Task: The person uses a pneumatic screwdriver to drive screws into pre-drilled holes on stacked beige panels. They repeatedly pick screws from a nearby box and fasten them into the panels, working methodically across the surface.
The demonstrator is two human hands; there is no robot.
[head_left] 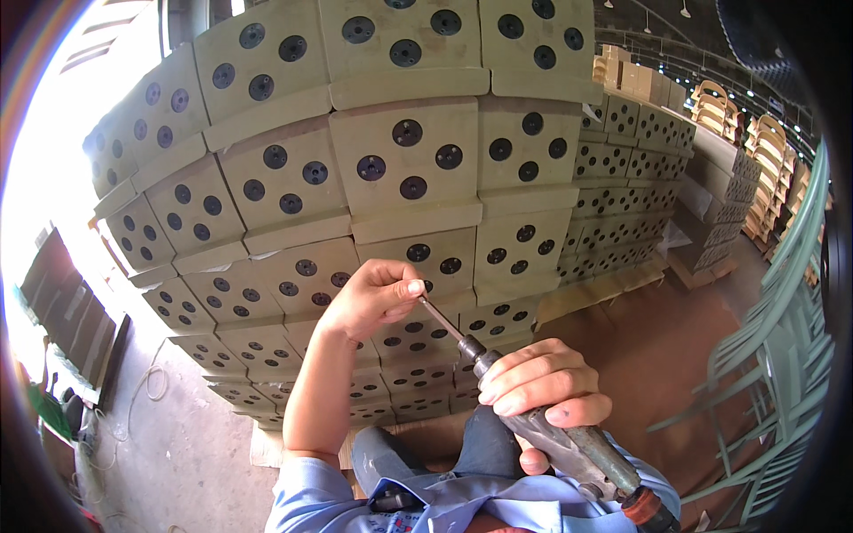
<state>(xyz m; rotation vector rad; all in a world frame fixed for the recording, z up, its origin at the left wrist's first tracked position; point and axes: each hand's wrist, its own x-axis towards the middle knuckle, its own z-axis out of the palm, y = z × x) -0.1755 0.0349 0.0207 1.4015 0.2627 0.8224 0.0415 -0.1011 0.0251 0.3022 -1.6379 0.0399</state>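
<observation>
Across the upper and middle view stands a wall of stacked beige box-shaped units [409,161], faces set with round black discs [407,133]. Before it, slanting from lower right up toward centre, a handheld power screwdriver [569,441] is clasped in the right hand [546,382], fingers wrapped round its barrel. Left hand [373,298] raised, thumb and forefinger pinched together at the tip of the slender bit [442,316]; cannot tell whether they clamp it or something small.
</observation>
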